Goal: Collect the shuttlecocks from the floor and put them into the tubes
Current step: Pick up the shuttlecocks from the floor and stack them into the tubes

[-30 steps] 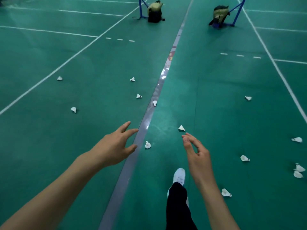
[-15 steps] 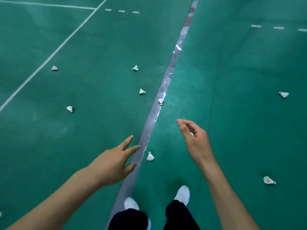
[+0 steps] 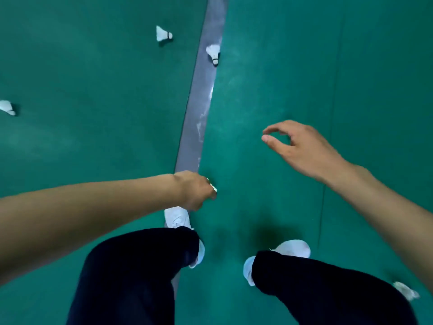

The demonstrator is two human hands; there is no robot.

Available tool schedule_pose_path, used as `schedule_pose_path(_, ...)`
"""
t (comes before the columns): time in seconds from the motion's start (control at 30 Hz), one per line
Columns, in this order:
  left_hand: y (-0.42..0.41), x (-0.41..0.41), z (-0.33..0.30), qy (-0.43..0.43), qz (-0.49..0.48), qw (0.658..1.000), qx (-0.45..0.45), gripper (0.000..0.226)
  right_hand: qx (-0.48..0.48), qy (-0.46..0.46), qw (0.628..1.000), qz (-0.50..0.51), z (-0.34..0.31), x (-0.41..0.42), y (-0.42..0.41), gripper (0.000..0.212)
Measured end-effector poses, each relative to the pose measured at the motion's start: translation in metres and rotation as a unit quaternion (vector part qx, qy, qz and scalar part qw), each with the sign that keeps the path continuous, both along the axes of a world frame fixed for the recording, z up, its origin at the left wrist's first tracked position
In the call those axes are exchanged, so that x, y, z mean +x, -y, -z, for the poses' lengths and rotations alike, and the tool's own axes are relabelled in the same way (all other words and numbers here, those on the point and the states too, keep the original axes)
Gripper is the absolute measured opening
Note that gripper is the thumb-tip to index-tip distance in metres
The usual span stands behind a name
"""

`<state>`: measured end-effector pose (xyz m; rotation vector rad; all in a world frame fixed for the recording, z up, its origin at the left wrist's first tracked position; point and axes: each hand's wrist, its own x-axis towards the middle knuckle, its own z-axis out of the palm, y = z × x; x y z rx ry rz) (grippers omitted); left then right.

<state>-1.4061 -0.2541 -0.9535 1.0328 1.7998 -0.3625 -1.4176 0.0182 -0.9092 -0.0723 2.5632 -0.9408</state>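
Note:
My left hand (image 3: 195,192) is down at the floor beside the grey strip, fingers closed around a white shuttlecock (image 3: 213,188) of which only a sliver shows at the fingertips. My right hand (image 3: 297,146) hovers over the green floor further right, thumb and forefinger curled apart, and nothing shows in it. More white shuttlecocks lie on the floor: one (image 3: 164,34) left of the strip ahead, one (image 3: 213,53) on the strip's edge, one (image 3: 7,107) at the far left, one (image 3: 406,293) at the lower right. No tube is in view.
A grey strip (image 3: 199,113) runs through the green court floor (image 3: 281,66) from the top centre down to my feet. My white shoes (image 3: 177,216) (image 3: 293,248) and dark trouser legs (image 3: 131,273) fill the bottom of the view.
I have bent low, so the floor looks much nearer. My left hand dropped onto the shuttlecock by the strip and closed on it. The shuttlecock near my right hand is no longer visible.

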Motion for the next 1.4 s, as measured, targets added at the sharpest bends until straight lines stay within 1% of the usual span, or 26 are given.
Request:
schedule_pose_path(0.03, 0.003, -0.002, 0.060, 0.001, 0.047, 0.999, -0.011, 0.057, 0.040, 0.003, 0.998, -0.045, 0.056, -0.009, 0.001, 0.037)
schedule_pose_path(0.07, 0.007, -0.002, 0.095, -0.008, 0.080, 0.997, -0.004, 0.056, 0.068, 0.010, 0.993, -0.095, 0.096, -0.019, -0.002, 0.041)
schedule_pose_path(0.13, 0.017, 0.001, 0.176, -0.032, 0.197, 0.979, 0.028, 0.050, 0.136, 0.013, 0.968, -0.212, 0.188, -0.036, -0.001, 0.046)
schedule_pose_path(0.2, 0.028, 0.004, 0.242, -0.041, 0.274, 0.957, 0.089, 0.040, 0.233, -0.023, 0.912, -0.336, 0.261, -0.059, -0.001, 0.048)
schedule_pose_path(0.27, 0.036, 0.003, 0.292, -0.068, 0.299, 0.939, 0.154, 0.030, 0.316, -0.046, 0.861, -0.396, 0.319, -0.082, -0.003, 0.051)
schedule_pose_path(0.3, 0.040, 0.000, 0.308, -0.077, 0.297, 0.937, 0.165, 0.029, 0.353, -0.054, 0.848, -0.392, 0.339, -0.093, -0.007, 0.051)
schedule_pose_path(0.33, 0.044, -0.003, 0.324, -0.074, 0.286, 0.940, 0.171, 0.031, 0.372, -0.072, 0.849, -0.369, 0.354, -0.103, -0.012, 0.049)
schedule_pose_path(0.4, 0.052, -0.011, 0.349, -0.063, 0.297, 0.933, 0.194, 0.039, 0.372, -0.138, 0.874, -0.282, 0.379, -0.119, -0.033, 0.040)
schedule_pose_path(0.43, 0.055, -0.016, 0.356, -0.059, 0.302, 0.927, 0.213, 0.042, 0.367, -0.180, 0.879, -0.245, 0.391, -0.124, -0.046, 0.035)
schedule_pose_path(0.5, 0.059, -0.021, 0.358, -0.055, 0.288, 0.920, 0.259, 0.044, 0.387, -0.213, 0.871, -0.214, 0.404, -0.123, -0.072, 0.028)
schedule_pose_path(0.57, 0.061, -0.024, 0.363, -0.056, 0.285, 0.921, 0.260, 0.040, 0.429, -0.183, 0.859, -0.211, 0.411, -0.123, -0.100, 0.032)
schedule_pose_path(0.63, 0.061, -0.025, 0.370, -0.062, 0.286, 0.922, 0.253, 0.040, 0.469, -0.109, 0.857, -0.184, 0.413, -0.122, -0.122, 0.046)
schedule_pose_path(0.67, 0.059, -0.026, 0.372, -0.076, 0.282, 0.922, 0.256, 0.037, 0.488, -0.074, 0.852, -0.176, 0.415, -0.122, -0.129, 0.052)
schedule_pose_path(0.73, 0.055, -0.031, 0.377, -0.117, 0.260, 0.919, 0.272, 0.033, 0.514, -0.015, 0.838, -0.183, 0.420, -0.121, -0.136, 0.057)
schedule_pose_path(0.8, 0.048, -0.042, 0.380, -0.140, 0.236, 0.920, 0.281, 0.031, 0.528, 0.015, 0.825, -0.200, 0.424, -0.117, -0.135, 0.052)
schedule_pose_path(0.9, 0.038, -0.060, 0.383, -0.159, 0.220, 0.925, 0.265, 0.015, 0.552, -0.001, 0.803, -0.225, 0.425, -0.112, -0.133, 0.025)
schedule_pose_path(0.93, 0.037, -0.064, 0.383, -0.156, 0.213, 0.931, 0.251, 0.013, 0.557, -0.008, 0.799, -0.229, 0.425, -0.113, -0.134, 0.021)
schedule_pose_path(1.0, 0.034, -0.067, 0.382, -0.133, 0.174, 0.955, 0.202, 0.009, 0.556, -0.008, 0.800, -0.225, 0.422, -0.115, -0.137, 0.020)
schedule_pose_path(1.03, 0.033, -0.068, 0.380, -0.121, 0.140, 0.967, 0.176, 0.008, 0.544, -0.012, 0.811, -0.215, 0.420, -0.117, -0.139, 0.018)
schedule_pose_path(1.1, 0.030, -0.071, 0.378, -0.112, 0.077, 0.977, 0.162, 0.007, 0.498, -0.040, 0.849, -0.173, 0.417, -0.119, -0.141, 0.011)
schedule_pose_path(1.17, 0.025, -0.076, 0.376, -0.120, 0.047, 0.976, 0.177, 0.013, 0.435, -0.066, 0.888, -0.133, 0.416, -0.119, -0.137, 0.008)
schedule_pose_path(1.27, 0.011, -0.086, 0.365, -0.123, 0.017, 0.972, 0.198, 0.010, 0.341, -0.080, 0.928, -0.126, 0.408, -0.116, -0.115, 0.013)
schedule_pose_path(1.33, 0.003, -0.093, 0.358, -0.134, 0.000, 0.969, 0.208, 0.008, 0.272, -0.100, 0.949, -0.125, 0.401, -0.115, -0.094, 0.018)
schedule_pose_path(1.4, -0.006, -0.101, 0.350, -0.151, -0.012, 0.966, 0.208, 0.011, 0.227, -0.108, 0.959, -0.129, 0.393, -0.111, -0.071, 0.018)
